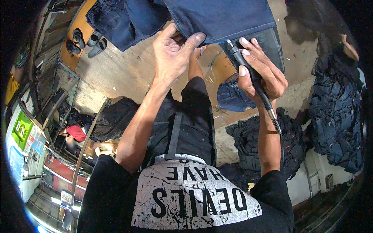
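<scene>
My left hand pinches the lower edge of a dark blue denim piece that hangs in front of me. My right hand is closed around a black pen-shaped rotary tool, its metal tip pointing up at the denim edge close to my left fingers. A ribbed flexible shaft runs down from the tool past my right wrist. My bent knee in dark trousers sits under both hands.
More denim garments lie at the top left. Piles of dark cloth stand at the right and by my right arm. Sandals sit on an orange surface at upper left. Another person sits at the lower left.
</scene>
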Tool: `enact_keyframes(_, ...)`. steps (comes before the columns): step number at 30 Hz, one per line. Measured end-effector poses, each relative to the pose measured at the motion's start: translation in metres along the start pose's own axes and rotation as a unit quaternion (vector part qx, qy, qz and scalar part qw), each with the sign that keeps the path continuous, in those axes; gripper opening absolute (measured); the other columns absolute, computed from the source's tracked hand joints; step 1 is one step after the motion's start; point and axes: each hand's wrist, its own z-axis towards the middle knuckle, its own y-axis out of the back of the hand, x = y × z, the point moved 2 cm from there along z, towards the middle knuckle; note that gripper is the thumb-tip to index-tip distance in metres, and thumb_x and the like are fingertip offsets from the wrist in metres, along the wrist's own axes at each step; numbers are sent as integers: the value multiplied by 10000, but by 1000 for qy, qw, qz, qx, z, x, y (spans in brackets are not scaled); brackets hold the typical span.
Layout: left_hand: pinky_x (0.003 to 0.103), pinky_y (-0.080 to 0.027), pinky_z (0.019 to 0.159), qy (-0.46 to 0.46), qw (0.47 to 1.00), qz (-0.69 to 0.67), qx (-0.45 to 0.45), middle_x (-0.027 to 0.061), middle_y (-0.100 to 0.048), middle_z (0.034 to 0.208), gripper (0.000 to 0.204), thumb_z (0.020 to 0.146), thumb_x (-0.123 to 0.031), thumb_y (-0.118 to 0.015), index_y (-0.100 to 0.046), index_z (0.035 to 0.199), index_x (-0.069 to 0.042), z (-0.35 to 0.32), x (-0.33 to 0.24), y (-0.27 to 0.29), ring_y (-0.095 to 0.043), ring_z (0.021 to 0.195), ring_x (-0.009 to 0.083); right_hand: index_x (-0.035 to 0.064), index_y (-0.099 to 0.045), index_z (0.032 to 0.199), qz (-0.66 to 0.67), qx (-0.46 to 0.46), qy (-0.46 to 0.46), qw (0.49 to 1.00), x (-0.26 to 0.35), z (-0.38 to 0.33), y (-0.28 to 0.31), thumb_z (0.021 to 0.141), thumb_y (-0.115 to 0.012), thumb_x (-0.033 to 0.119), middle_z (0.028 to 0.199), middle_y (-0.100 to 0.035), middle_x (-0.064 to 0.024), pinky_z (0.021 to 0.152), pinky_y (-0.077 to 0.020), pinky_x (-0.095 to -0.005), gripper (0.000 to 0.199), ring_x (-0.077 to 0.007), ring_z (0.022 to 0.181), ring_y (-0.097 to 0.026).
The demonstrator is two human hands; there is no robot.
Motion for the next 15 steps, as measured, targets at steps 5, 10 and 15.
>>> enact_keyframes(5, 318, -573, 969, -4, 1000, 19, 5, 118, -758, 1169, 346, 921, -7, -814, -689, 1238, 55, 0, -1, 2, -708, 1051, 161, -67, -751, 1043, 3, -10, -5, 1000, 0, -2, 1, 842, -751, 26, 1027, -779, -245, 1020, -595, -546, 222, -378, 1067, -776)
enact_keyframes(10, 322, -569, 986, 12, 1000, 26, -4, 116, -748, 1196, 347, 925, -4, -809, -684, 1242, 62, 0, -3, 0, -704, 1074, 164, -66, -741, 1079, -2, -10, -18, 1000, -3, -2, 4, 832, -746, 15, 1057, -774, -262, 1027, -590, -546, 260, -377, 1081, -771)
enact_keyframes(15, 294, -553, 915, 20, 999, 24, -13, 93, -747, 1149, 301, 934, 14, -792, -692, 1215, 49, 0, -4, -6, -686, 1002, 136, -64, -740, 1082, -12, -20, -26, 999, -6, -3, 8, 816, -727, 1, 1068, -774, -265, 1032, -587, -537, 273, -374, 1082, -772)
